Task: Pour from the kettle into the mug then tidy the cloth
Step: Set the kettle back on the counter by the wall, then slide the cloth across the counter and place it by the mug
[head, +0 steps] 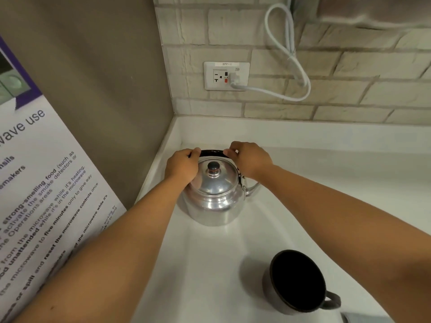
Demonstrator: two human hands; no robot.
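Observation:
A shiny metal kettle (213, 198) stands on the white counter (303, 183) in the corner, lid on, spout pointing right. Its black handle (211, 153) lies folded toward the back. My left hand (180, 166) grips the handle's left end and my right hand (250, 159) grips its right end. A grey mug (298, 282) with a dark inside stands upright near the front right, its handle to the right. No cloth is in view.
A wall with a microwave-use poster (46, 194) runs close along the left. Behind is a brick wall with a socket (226, 75) and a looped white cable (289, 54). A blurred pale object (363, 12) sits at top right.

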